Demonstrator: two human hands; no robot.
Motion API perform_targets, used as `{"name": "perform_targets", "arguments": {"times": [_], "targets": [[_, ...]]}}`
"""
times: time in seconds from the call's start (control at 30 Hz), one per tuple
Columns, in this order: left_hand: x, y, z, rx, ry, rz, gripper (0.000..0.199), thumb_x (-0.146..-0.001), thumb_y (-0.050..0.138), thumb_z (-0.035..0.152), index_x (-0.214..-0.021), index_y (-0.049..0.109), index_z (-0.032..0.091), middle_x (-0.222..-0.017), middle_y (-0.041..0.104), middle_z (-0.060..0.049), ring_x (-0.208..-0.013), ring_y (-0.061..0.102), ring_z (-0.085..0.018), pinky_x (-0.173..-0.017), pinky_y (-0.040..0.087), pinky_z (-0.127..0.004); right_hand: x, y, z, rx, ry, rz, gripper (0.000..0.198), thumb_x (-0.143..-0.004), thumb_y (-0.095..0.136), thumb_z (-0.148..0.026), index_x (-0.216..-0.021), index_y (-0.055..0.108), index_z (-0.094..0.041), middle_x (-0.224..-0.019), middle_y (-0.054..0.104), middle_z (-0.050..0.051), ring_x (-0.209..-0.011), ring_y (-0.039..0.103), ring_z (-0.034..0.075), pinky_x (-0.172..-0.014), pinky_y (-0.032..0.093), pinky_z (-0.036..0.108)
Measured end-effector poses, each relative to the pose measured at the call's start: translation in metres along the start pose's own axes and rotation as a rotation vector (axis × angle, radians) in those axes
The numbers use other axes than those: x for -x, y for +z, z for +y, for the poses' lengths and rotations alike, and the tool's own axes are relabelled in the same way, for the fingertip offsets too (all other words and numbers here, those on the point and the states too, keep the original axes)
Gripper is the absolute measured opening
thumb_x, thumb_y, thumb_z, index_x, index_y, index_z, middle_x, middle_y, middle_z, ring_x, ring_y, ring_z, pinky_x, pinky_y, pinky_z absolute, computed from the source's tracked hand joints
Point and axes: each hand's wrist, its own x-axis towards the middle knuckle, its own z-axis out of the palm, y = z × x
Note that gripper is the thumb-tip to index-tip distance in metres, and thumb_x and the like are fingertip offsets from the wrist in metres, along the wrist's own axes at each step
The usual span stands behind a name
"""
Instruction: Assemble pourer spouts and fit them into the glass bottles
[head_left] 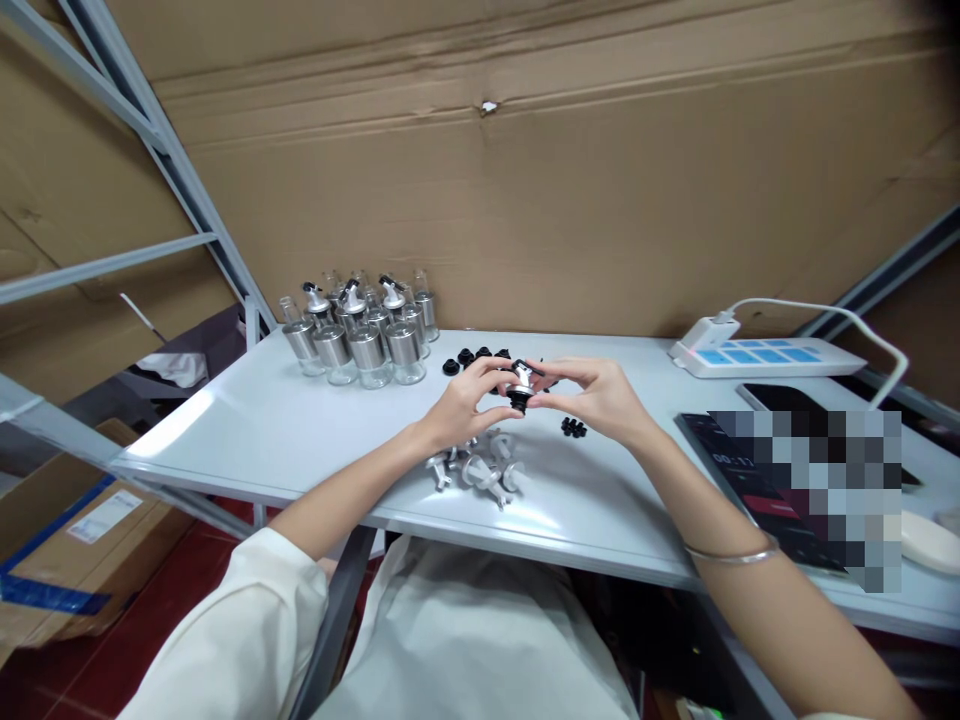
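Observation:
Between my two hands, above the middle of the table, is a silver pour spout (522, 380) with a black ribbed stopper at its lower end. My left hand (474, 397) pinches it from the left with thumb and fingers. From the other side my right hand (589, 395) grips it, thumb low by the stopper and fingers at the top. Loose silver spout pieces (484, 470) lie in a pile just below my hands. Black round stoppers (466, 357) sit behind my left hand, some of them hidden. Small black parts (574, 428) are clustered under my right hand.
Glass bottles with steel sleeves (367, 350) stand in a group at the back left, several topped with spouts. A white power strip (772, 355) with a charger lies at the back right. A tablet-like device (739, 480) lies at the right, partly pixelated. Cardboard (562, 220) forms the back wall.

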Motion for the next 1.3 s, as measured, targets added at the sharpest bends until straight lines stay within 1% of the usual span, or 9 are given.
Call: {"name": "perform_targets", "arguments": {"times": [0.2,0.27,0.4,0.53,0.67,0.9,0.97,1.07,1.3], "targets": [[0.0002,-0.0004,0.0009,0.011,-0.007,-0.01,0.03,-0.08,0.064,0.035,-0.102,0.058,0.015,-0.106,0.059,-0.011,-0.101,0.06,-0.02,-0.089,0.049,-0.038,-0.0005,-0.0007,0.0003,-0.03,0.012,0.01,0.045,-0.056,0.081,-0.044,-0.093,0.075,-0.02,-0.072,0.072,0.006,-0.071,0.066,0.022,-0.079,0.052,0.042],[0.0002,-0.0003,0.0007,0.02,-0.003,-0.011,0.03,-0.08,0.064,0.035,-0.101,0.058,0.015,-0.1,0.06,-0.01,-0.102,0.06,-0.02,-0.089,0.049,-0.038,-0.0001,-0.0001,0.0,-0.047,0.026,0.015,0.044,-0.055,0.082,-0.042,-0.092,0.075,-0.019,-0.072,0.071,0.005,-0.071,0.066,0.023,-0.079,0.052,0.042],[-0.0003,0.0001,0.0003,0.032,0.004,0.001,0.029,-0.08,0.064,0.035,-0.101,0.058,0.015,-0.089,0.06,-0.007,-0.102,0.059,-0.02,-0.089,0.049,-0.037,0.0003,0.0018,-0.0021,-0.123,0.116,0.009,0.047,-0.053,0.083,-0.041,-0.093,0.074,-0.018,-0.074,0.072,0.006,-0.071,0.067,0.022,-0.078,0.054,0.042],[-0.0007,-0.0002,0.0007,0.032,0.019,-0.005,0.03,-0.079,0.065,0.034,-0.101,0.058,0.015,-0.104,0.06,-0.011,-0.096,0.061,-0.018,-0.089,0.049,-0.038,-0.001,0.0011,-0.0047,-0.239,0.207,0.05,0.037,-0.06,0.078,-0.044,-0.087,0.075,-0.019,-0.077,0.074,0.006,-0.072,0.068,0.021,-0.075,0.056,0.04],[-0.0008,-0.0011,0.002,0.024,0.015,-0.004,0.03,-0.08,0.064,0.035,-0.103,0.058,0.016,-0.111,0.059,-0.012,-0.091,0.062,-0.017,-0.088,0.049,-0.038,-0.0019,-0.001,-0.0067,-0.277,0.204,0.06,0.03,-0.063,0.077,-0.042,-0.084,0.076,-0.02,-0.071,0.074,0.004,-0.067,0.068,0.019,-0.072,0.057,0.038],[-0.0011,-0.0018,0.0019,-0.003,0.032,0.017,0.029,-0.081,0.063,0.034,-0.103,0.057,0.016,-0.117,0.056,-0.013,-0.081,0.062,-0.013,-0.086,0.052,-0.037,-0.0008,0.0001,-0.0073,-0.3,0.207,0.057,0.035,-0.06,0.079,-0.039,-0.09,0.076,-0.02,-0.085,0.075,0.006,-0.079,0.07,0.024,-0.079,0.057,0.043],[-0.001,-0.0024,0.0008,-0.025,0.059,0.005,0.026,-0.082,0.062,0.031,-0.103,0.056,0.015,-0.119,0.055,-0.015,-0.087,0.063,-0.015,-0.087,0.052,-0.037,-0.0009,0.0007,-0.0057,-0.279,0.2,0.06,0.035,-0.063,0.078,-0.039,-0.093,0.075,-0.021,-0.088,0.075,0.006,-0.082,0.07,0.024,-0.081,0.056,0.044],[-0.0008,-0.0033,-0.0005,-0.057,0.07,-0.023,0.025,-0.084,0.059,0.029,-0.104,0.056,0.014,-0.122,0.052,-0.017,-0.103,0.061,-0.02,-0.091,0.05,-0.04,-0.0014,0.0014,-0.003,-0.209,0.168,0.065,0.031,-0.067,0.074,-0.039,-0.093,0.075,-0.021,-0.088,0.075,0.006,-0.081,0.07,0.024,-0.081,0.056,0.043],[-0.0003,-0.0025,-0.0004,-0.093,0.061,-0.015,0.026,-0.085,0.058,0.029,-0.106,0.055,0.016,-0.126,0.052,-0.016,-0.115,0.055,-0.022,-0.096,0.048,-0.042,-0.0007,0.0018,-0.0031,-0.008,0.044,0.11,0.023,-0.074,0.068,-0.039,-0.085,0.076,-0.02,-0.072,0.072,0.005,-0.066,0.066,0.021,-0.067,0.053,0.037]]}}
